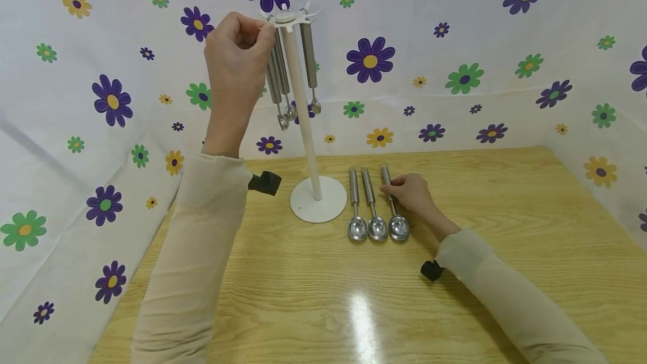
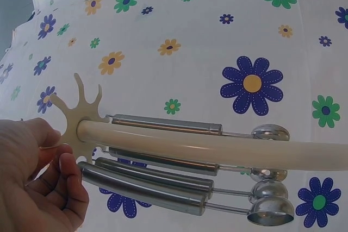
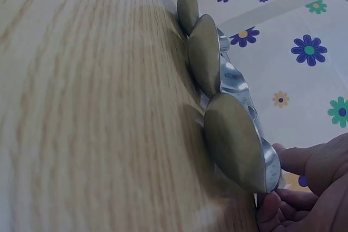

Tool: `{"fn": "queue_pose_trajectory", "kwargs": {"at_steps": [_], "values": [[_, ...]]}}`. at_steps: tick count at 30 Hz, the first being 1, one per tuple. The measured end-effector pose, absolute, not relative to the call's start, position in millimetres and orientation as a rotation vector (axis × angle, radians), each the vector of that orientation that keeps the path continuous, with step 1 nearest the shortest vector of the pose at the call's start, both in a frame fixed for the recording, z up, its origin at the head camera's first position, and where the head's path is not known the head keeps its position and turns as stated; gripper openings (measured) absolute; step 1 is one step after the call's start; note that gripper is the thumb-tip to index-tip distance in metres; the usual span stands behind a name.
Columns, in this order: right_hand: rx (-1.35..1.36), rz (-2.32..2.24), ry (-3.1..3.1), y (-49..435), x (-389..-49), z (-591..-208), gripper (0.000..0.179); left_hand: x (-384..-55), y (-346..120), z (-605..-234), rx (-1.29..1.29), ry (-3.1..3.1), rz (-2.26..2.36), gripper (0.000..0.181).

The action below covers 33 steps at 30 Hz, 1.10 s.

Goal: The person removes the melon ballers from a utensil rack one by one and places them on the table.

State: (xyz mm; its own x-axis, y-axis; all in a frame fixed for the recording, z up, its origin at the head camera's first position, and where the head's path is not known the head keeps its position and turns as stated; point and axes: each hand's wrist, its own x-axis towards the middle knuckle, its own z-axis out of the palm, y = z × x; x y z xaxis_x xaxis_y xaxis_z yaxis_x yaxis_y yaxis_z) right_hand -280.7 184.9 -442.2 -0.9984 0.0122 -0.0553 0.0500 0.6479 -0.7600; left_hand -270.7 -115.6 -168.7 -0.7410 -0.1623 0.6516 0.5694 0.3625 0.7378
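Note:
In the head view, my left hand (image 1: 233,55) is raised to the top of a white utensil stand (image 1: 305,111), its thumb and fingers pinching one hook arm of the star-shaped top. Several small metal scoops (image 1: 310,58) with long cylindrical handles hang from the hooks. One hanging scoop's handle (image 2: 147,188) ends right at the left fingertips in the left wrist view. Three bigger metal scoops lie side by side on the table, bowls toward me. My right hand (image 1: 415,194) pinches the handle of the rightmost scoop (image 1: 399,228); the right wrist view shows its bowl (image 3: 234,139) near the fingers.
The stand's round white base (image 1: 331,212) rests on the wooden table (image 1: 293,291), left of the middle scoop (image 1: 377,228) and the left scoop (image 1: 357,228). A white flower-patterned cloth (image 1: 323,77) rises behind the table and along both sides.

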Motion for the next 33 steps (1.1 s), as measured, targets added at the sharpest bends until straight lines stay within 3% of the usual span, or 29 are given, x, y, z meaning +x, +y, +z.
{"fn": "queue_pose_trajectory", "kwargs": {"at_steps": [8, 18, 33], "values": [[0.020, -1.317, 2.812, 186.6, -279.8, -440.2, 0.039, -270.7, -116.5, -168.0, -0.348, -1.968, -1.415, 0.013], [0.053, -1.406, 2.738, 188.7, -280.2, -424.4, 0.051, -266.6, -115.8, -165.5, -0.307, -1.998, -1.351, 0.021], [-0.222, -1.647, 2.766, 158.5, -279.5, -346.8, 0.038, -275.8, -131.1, -161.5, -0.311, -2.009, -1.577, 0.022]]}}
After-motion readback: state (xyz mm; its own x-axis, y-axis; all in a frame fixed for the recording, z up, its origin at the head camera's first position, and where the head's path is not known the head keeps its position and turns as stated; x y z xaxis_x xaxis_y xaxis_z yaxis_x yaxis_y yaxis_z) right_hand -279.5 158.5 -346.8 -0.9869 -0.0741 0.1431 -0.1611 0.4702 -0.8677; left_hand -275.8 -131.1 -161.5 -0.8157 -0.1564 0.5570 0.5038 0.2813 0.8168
